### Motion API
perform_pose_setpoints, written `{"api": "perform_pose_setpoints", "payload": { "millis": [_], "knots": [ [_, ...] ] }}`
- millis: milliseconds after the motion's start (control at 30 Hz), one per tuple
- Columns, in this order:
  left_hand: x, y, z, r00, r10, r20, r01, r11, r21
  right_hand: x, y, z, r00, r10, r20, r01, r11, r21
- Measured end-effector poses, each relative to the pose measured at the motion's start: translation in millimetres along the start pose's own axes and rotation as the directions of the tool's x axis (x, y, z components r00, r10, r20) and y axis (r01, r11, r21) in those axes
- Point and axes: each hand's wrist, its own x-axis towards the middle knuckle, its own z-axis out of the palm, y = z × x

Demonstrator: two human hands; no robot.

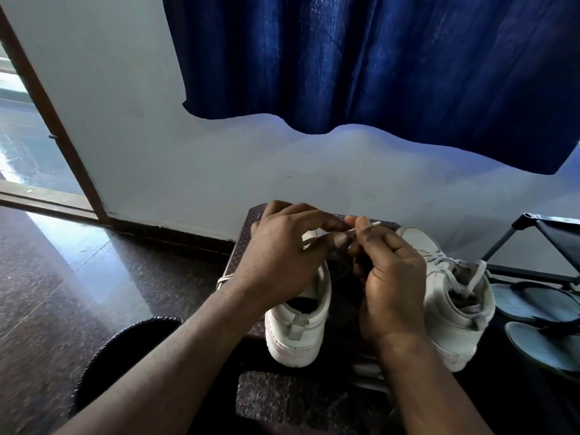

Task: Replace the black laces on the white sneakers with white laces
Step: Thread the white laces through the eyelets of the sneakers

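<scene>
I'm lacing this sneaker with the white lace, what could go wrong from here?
The right hand and left hand pinch the white lace near its tip; it could slip. The hands hide the eyelets of the sneaker, so one may get skipped. The loose loop by the left wrist might snag.

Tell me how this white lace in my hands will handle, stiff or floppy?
Probably floppy: the white lace sags in a loop beside the left sneaker. Its tip looks stiff, jutting straight past the right hand. Likely very light; a fingertip pinch holds it.
</scene>
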Motion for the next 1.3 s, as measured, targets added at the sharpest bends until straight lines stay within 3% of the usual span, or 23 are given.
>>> {"api": "perform_pose_setpoints", "payload": {
  "millis": [100, 233, 300, 367, 500, 567, 633, 700, 867, 933, 1067, 1200, 1300],
  "knots": [
    [-1.4, 0.4, 4.3, 1.0, 0.028, -0.007, -0.027, 0.999, 0.033, -1.6, 2.9, 1.5, 0.994, -0.098, 0.044, 0.101, 0.99, -0.094],
    [1.1, -12.4, -13.7, 0.995, -0.102, 0.021, 0.098, 0.985, 0.144, 5.6, -0.5, -6.5, 0.984, -0.154, -0.086, 0.145, 0.984, -0.104],
    [1.7, -14.1, -28.0, 0.982, -0.186, -0.013, 0.186, 0.97, 0.156, 14.3, -0.9, -13.1, 0.965, -0.196, -0.177, 0.181, 0.979, -0.097],
    [0.2, -14.1, -42.6, 0.957, -0.288, 0.04, 0.28, 0.949, 0.145, 20.5, -2.1, -17.9, 0.945, -0.258, -0.202, 0.243, 0.965, -0.095],
    [-10.2, -9.3, -52.9, 0.877, -0.415, 0.24, 0.395, 0.909, 0.13, 9.2, 0.5, -10.2, 0.917, -0.399, -0.007, 0.373, 0.864, -0.339],
    [-13.2, -8.0, -49.3, 0.866, -0.445, 0.229, 0.418, 0.895, 0.157, -3.6, 7.4, 1.1, 0.897, -0.416, 0.149, 0.437, 0.786, -0.436],
    [-13.6, -5.0, -50.2, 0.857, -0.471, 0.208, 0.448, 0.881, 0.151, -11.2, 14.2, 8.6, 0.841, -0.447, 0.304, 0.538, 0.634, -0.556],
    [-12.8, -5.5, -54.8, 0.827, -0.512, 0.231, 0.515, 0.856, 0.054, -12.1, 15.6, 10.9, 0.813, -0.443, 0.377, 0.574, 0.507, -0.643],
    [-14.8, -12.5, -62.6, 0.725, -0.58, 0.371, 0.678, 0.696, -0.237, -16.8, 7.7, 12.5, 0.763, -0.418, 0.493, 0.639, 0.379, -0.669],
    [-15.5, -12.6, -62.2, 0.71, -0.594, 0.38, 0.699, 0.659, -0.277, -18.6, 6.5, 13.0, 0.738, -0.408, 0.538, 0.67, 0.345, -0.657],
    [-17.6, -12.9, -61.9, 0.696, -0.594, 0.403, 0.717, 0.605, -0.347, -14.6, 12.9, 12.3, 0.754, -0.363, 0.547, 0.652, 0.321, -0.686],
    [-18.5, -14.9, -61.8, 0.683, -0.593, 0.426, 0.73, 0.562, -0.388, -8.8, 20.6, 11.4, 0.812, -0.341, 0.473, 0.581, 0.406, -0.705],
    [-18.9, -15.6, -61.1, 0.683, -0.592, 0.429, 0.731, 0.551, -0.404, -9.7, 22.6, 13.0, 0.804, -0.369, 0.467, 0.592, 0.414, -0.692]
  ]
}}
